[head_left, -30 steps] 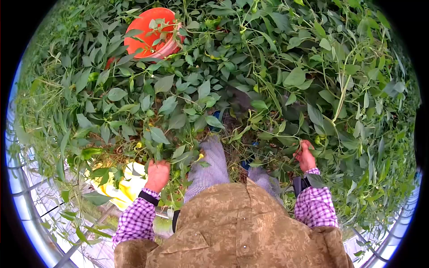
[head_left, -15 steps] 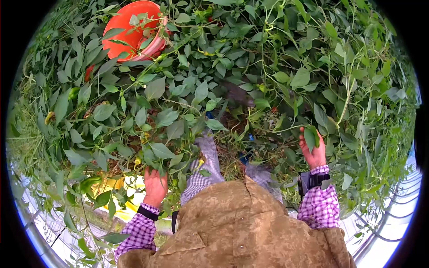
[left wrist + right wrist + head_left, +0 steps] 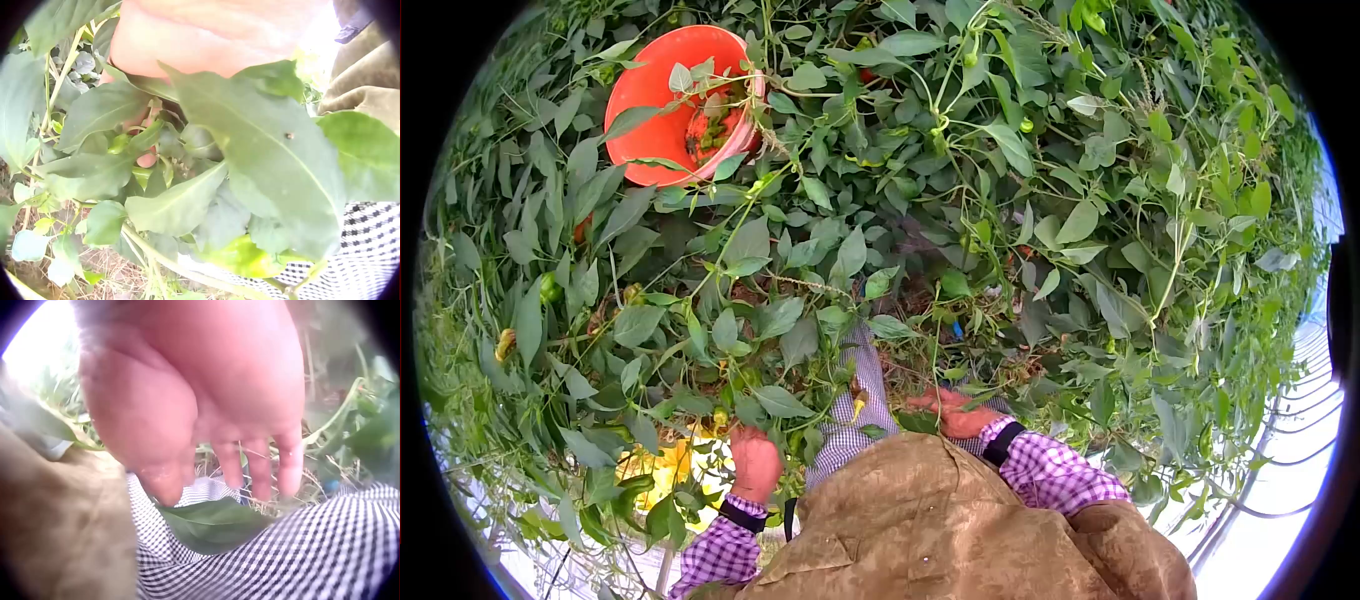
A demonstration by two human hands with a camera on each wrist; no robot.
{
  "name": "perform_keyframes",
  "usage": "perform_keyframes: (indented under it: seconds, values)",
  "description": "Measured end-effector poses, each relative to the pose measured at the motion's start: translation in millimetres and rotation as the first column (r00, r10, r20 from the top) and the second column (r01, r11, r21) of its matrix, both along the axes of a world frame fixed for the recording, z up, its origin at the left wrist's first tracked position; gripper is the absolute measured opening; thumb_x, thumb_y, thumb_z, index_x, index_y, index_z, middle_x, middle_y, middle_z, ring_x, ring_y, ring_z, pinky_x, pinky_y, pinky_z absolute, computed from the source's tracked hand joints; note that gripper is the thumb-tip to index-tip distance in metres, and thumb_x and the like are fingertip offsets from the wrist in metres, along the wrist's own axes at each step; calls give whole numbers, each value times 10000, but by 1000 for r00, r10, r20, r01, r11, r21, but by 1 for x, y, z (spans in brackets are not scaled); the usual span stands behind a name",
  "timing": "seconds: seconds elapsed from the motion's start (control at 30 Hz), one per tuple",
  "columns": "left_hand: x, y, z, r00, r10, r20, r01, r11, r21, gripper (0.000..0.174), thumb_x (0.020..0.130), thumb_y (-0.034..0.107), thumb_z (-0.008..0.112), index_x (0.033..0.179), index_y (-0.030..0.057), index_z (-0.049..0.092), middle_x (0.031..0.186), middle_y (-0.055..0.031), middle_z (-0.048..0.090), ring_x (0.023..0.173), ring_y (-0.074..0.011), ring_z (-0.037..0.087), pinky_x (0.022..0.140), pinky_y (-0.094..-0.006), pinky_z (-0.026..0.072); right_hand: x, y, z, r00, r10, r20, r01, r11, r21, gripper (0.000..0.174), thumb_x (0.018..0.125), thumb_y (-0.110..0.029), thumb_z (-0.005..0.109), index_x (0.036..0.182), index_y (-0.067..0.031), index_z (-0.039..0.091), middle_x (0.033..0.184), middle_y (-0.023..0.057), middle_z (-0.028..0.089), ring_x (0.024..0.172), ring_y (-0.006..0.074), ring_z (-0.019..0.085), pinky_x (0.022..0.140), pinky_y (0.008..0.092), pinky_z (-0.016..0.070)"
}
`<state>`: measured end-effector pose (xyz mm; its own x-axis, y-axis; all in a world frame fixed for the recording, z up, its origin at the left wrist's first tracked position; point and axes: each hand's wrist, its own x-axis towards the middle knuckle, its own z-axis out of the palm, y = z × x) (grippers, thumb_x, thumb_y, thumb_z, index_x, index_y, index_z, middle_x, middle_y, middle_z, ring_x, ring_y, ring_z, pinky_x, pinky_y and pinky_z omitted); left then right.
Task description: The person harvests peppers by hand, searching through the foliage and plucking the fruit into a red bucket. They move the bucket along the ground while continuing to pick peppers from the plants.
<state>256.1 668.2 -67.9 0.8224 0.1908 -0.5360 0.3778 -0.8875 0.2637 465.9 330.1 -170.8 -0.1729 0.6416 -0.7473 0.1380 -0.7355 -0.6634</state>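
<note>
Among the pepper leaves at the lower left, my left hand (image 3: pixel 755 462) reaches into a plant beside the left trouser leg. Broad leaves (image 3: pixel 262 150) cover most of its fingers in the left wrist view; one fingertip (image 3: pixel 147 160) shows among small stems, and I cannot tell whether it holds anything. My right hand (image 3: pixel 956 412) is in front of the jacket, over the right trouser leg. In the right wrist view its fingers (image 3: pixel 260 469) extend loosely, spread a little, with a single green leaf (image 3: pixel 215 525) just below the thumb.
An orange-red bucket (image 3: pixel 635 110) with red and green peppers (image 3: pixel 715 130) inside leans among the plants at the upper left. Yellow and white material (image 3: pixel 665 475) lies beyond the left hand. Dense stems and leaves surround both legs. A small yellowish pepper (image 3: pixel 859 405) hangs before the left leg.
My right hand has moved from the foliage at the right inward to the legs. The left hand has stayed among the leaves, slightly lower in view. The bucket appears further left.
</note>
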Motion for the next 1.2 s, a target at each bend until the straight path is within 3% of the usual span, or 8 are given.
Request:
perform_keyframes:
  seconds: [0.13,0.17,0.23,0.37,0.43,0.97,1.07,1.2]
  values:
    - [9,4,7,998,26,58,-26,1000,-2,154,647,66,590,733,-39,662,839,-201,651,867,-328,598,929,-468,375,62,84,3,787,22,617,-139,980,143,705,863,-335,576,1449,-229,200,1506,117,190,1328,359,304,1060,521,289]
    - [5,5,5,998,24,61,-24,1000,-3,154,647,66,590,733,-39,662,839,-201,651,867,-328,598,929,-468,375,87,109,14,672,146,726,-149,987,-60,724,836,-317,606,1448,-198,237,1504,106,214,1315,341,326,1069,498,268]
    - [-5,6,1,995,26,-97,-26,1000,4,194,637,126,627,767,5,704,928,-128,676,949,-266,590,1015,-461,304,121,97,-1,591,-25,806,-36,998,58,751,801,-260,653,1437,-183,262,1491,70,247,1311,294,325,1022,497,306]
    - [-5,8,-1,997,74,-34,-75,997,-26,214,597,131,620,755,18,711,945,-136,668,971,-271,582,1041,-463,289,181,94,11,436,329,838,-65,940,-335,645,796,-259,642,1371,-148,374,1411,78,360,1258,269,388,987,426,355]
    - [4,11,6,998,52,-36,-54,997,-56,388,577,78,618,955,9,666,1021,-144,647,984,-304,572,851,-434,387,194,76,4,355,394,848,-46,913,-405,542,825,-235,586,1332,-133,421,1365,92,413,1247,260,408,993,407,358]
    - [-17,-2,-12,992,129,9,-129,989,72,292,582,126,636,852,44,706,922,-129,656,977,-279,561,980,-415,328,203,-76,20,415,438,798,253,787,-563,328,891,-319,512,797,-63,694,865,131,682,863,247,642,852,395,465]
    - [-14,-2,-11,984,158,85,-163,986,46,280,586,120,631,845,46,708,936,-135,659,1004,-285,563,996,-427,329,190,-103,25,384,430,817,222,816,-533,212,801,-155,506,764,-57,690,815,120,682,835,258,640,849,400,462]
    - [-11,3,-3,962,217,-164,-220,976,0,219,581,99,641,780,54,723,992,-143,659,1024,-299,570,1000,-449,344,167,-150,17,336,277,900,342,855,-391,264,809,-171,464,784,-38,690,844,147,678,906,271,621,931,415,429]
